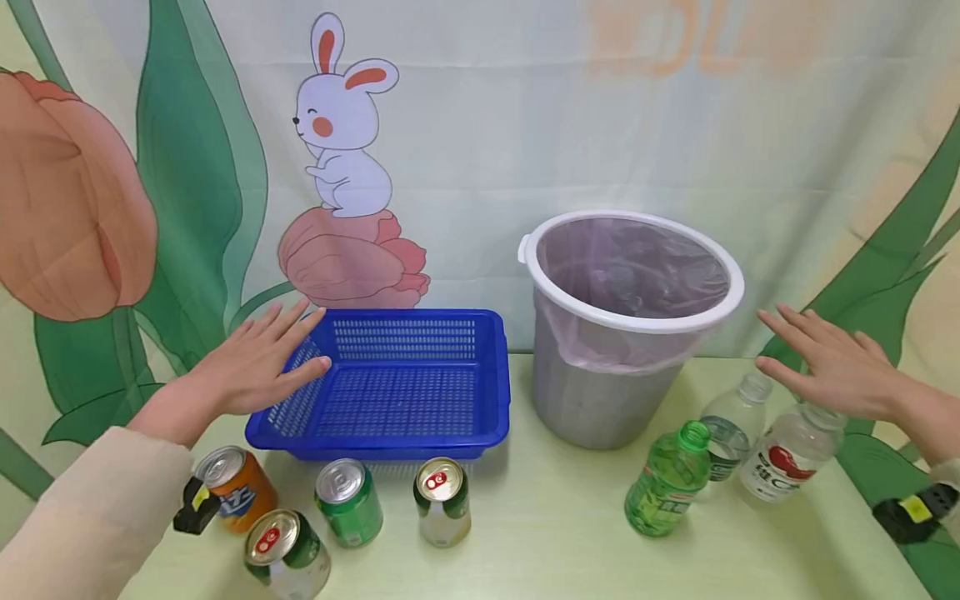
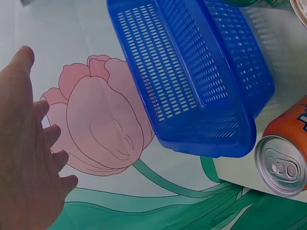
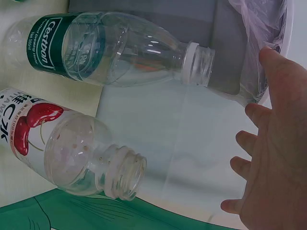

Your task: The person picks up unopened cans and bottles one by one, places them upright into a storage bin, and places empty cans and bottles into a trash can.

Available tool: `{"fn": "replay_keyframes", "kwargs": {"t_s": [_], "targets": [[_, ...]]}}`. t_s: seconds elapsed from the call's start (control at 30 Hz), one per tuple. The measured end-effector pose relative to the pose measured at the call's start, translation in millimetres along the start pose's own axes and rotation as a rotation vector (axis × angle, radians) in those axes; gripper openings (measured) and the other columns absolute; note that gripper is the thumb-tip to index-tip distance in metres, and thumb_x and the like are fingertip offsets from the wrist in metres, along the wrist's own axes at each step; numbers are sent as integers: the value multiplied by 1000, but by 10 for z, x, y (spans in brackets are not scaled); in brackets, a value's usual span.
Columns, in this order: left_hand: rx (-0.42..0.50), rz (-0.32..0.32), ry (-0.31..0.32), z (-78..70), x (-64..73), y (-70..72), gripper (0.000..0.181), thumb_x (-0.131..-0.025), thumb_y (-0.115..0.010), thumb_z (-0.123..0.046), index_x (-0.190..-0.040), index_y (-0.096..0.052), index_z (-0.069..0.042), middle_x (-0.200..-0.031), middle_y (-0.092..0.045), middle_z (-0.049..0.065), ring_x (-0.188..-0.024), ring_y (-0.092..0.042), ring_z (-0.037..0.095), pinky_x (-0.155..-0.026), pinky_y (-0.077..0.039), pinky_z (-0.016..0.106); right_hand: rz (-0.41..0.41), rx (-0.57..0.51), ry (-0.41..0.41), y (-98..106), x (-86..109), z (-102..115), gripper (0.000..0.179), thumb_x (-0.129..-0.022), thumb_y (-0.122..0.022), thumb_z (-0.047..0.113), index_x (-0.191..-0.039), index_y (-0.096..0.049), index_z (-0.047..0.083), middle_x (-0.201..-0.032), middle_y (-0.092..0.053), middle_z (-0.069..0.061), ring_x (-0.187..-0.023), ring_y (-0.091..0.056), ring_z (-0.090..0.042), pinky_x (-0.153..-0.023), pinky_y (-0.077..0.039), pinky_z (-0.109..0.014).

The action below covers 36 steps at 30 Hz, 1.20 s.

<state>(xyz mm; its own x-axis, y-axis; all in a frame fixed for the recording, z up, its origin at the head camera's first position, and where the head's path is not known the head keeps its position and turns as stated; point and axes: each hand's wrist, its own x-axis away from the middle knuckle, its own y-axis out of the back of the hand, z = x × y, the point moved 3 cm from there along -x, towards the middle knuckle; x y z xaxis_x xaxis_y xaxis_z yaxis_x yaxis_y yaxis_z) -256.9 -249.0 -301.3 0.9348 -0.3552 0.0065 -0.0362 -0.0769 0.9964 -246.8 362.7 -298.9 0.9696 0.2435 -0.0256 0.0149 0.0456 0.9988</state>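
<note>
My left hand (image 1: pixel 262 360) hovers with fingers straight over the left side of a blue plastic basket (image 1: pixel 495 421), holding nothing. Below it stand an orange soda can (image 1: pixel 251 492), a green can (image 1: pixel 352 504) and two green-and-white cans, one at the front left (image 1: pixel 296 562) and one further right (image 1: pixel 444 508). On the other side my right hand (image 1: pixel 843 367) is raised, fingers extended, above a clear bottle with a green label (image 3: pixel 110 48) and a clear bottle with a cherry label (image 3: pixel 62 139). Left of these stands a green bottle (image 1: pixel 667 483). All three bottles are uncapped.
A grey bin (image 1: pixel 592 400) with a white rim and thin plastic liner stands right of the basket, against a printed cloth backdrop (image 1: pixel 465 167). Everything rests on a pale green table (image 1: pixel 547 533), whose right edge runs just past the bottles.
</note>
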Motion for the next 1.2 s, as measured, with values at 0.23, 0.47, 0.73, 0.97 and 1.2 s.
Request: {"fn": "replay_keyframes", "kwargs": {"t_s": [0.23,0.47,0.73,0.97,1.2], "targets": [[7,-2,0,21,7,-10,77,-92,-36,-57,-148,-11,-11,-153,-6,20,-137,-2,47,-105,-4,66,-15,-30,-7,-38,24,9,72,-93,-40,50,-149,-8,17,-150,-11,-25,-133,-10,-51,-92,-9,-77],[1,-18,-6,34,31,18,77,-92,-35,-57,-149,-9,-12,-153,-5,20,-137,-1,46,-106,-4,65,-121,-16,14,30,64,82,68,-93,-45,45,-147,-20,13,-145,-25,-27,-127,-25,-50,-88,-26,-73],[-4,-38,-11,83,103,10,77,-92,-36,-56,-148,-12,-9,-152,-8,22,-136,-6,48,-104,-8,67,-215,-75,27,57,145,159,56,-92,-52,38,-136,-40,5,-135,-37,-30,-119,-35,-50,-86,-32,-70],[-37,-80,-24,134,187,24,76,-92,-41,-54,-147,-19,-6,-151,-12,22,-134,-14,48,-105,-13,66,-281,-105,56,100,182,234,48,-91,-55,33,-128,-48,4,-126,-46,-28,-112,-41,-47,-84,-36,-64],[-47,-114,-38,163,301,19,75,-91,-45,-52,-145,-23,-6,-149,-18,23,-133,-21,45,-104,-19,64,-303,-110,65,115,214,334,41,-90,-58,30,-122,-53,4,-117,-52,-25,-102,-50,-42,-75,-42,-60]]}}
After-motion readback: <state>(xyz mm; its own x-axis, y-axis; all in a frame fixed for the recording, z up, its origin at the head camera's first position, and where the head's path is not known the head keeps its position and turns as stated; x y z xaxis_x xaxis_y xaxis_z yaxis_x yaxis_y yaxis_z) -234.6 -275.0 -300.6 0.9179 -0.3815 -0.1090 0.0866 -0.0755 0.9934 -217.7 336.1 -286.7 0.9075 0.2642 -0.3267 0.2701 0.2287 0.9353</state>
